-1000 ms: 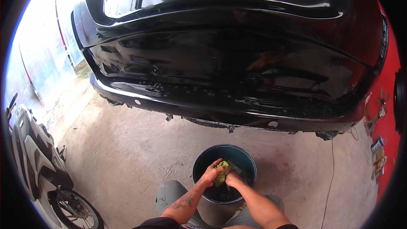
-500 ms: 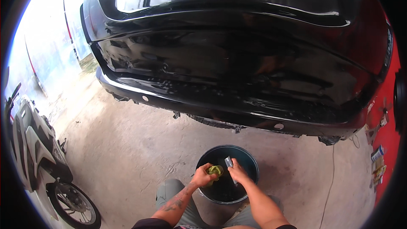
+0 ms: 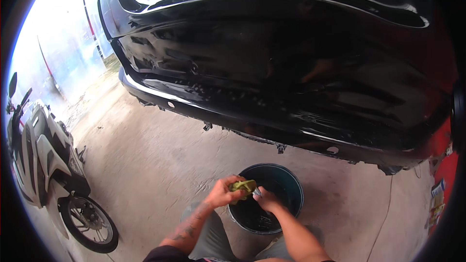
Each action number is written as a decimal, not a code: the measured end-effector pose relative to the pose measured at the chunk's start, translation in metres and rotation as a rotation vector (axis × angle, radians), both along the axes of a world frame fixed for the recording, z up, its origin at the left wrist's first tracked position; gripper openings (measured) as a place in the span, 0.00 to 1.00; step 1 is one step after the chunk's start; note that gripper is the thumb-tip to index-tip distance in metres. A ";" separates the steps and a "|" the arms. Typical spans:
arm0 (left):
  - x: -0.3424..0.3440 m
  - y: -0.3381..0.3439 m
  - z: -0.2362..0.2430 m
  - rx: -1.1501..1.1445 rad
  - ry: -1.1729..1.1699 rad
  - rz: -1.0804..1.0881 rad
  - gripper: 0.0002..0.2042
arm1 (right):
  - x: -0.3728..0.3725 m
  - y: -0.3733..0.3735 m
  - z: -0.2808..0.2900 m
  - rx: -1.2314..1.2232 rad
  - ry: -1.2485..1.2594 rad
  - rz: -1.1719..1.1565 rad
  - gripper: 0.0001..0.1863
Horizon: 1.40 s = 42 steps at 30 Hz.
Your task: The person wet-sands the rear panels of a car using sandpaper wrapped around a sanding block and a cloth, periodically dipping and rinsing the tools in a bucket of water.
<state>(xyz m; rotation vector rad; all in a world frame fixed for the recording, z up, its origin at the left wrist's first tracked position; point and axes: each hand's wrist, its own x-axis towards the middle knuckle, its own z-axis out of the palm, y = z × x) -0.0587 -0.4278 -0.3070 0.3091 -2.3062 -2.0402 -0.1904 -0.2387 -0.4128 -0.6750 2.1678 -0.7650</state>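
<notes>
Closed around a crumpled yellow-green cloth [image 3: 245,185], my left hand [image 3: 224,194] is over the left rim of a round dark bucket [image 3: 299,184]. My right hand [image 3: 266,201] grips a small flat grey piece [image 3: 257,192] just beside the cloth, above the middle of the bucket. Whether the grey piece touches the cloth, I cannot tell. Most of that piece is covered by my fingers, and its exact kind does not show. Dark liquid seems to lie in the bucket between my knees.
Ahead stands the glossy black rear of a car [image 3: 272,68], its bumper [image 3: 242,131] low above the concrete floor [image 3: 145,165]. A motorbike [image 3: 53,150] is parked at left. A thin cable [image 3: 386,213] runs along the floor at right, near small packages [image 3: 437,199].
Both hands have come together: the cloth is now next to the grey piece, which has tilted toward it. The view has shifted slightly, with the bucket a little farther right.
</notes>
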 end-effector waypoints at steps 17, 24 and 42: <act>-0.020 -0.163 0.385 -1.131 0.902 0.510 0.18 | 0.003 -0.013 -0.115 0.612 -0.085 -0.004 0.30; -0.050 -0.117 0.497 -1.191 0.389 -0.117 0.43 | 0.034 -0.027 -0.064 0.694 0.111 -0.146 0.23; -0.059 -0.306 0.173 -0.962 1.106 0.671 0.19 | 0.060 -0.023 0.489 -0.458 1.315 -0.005 0.27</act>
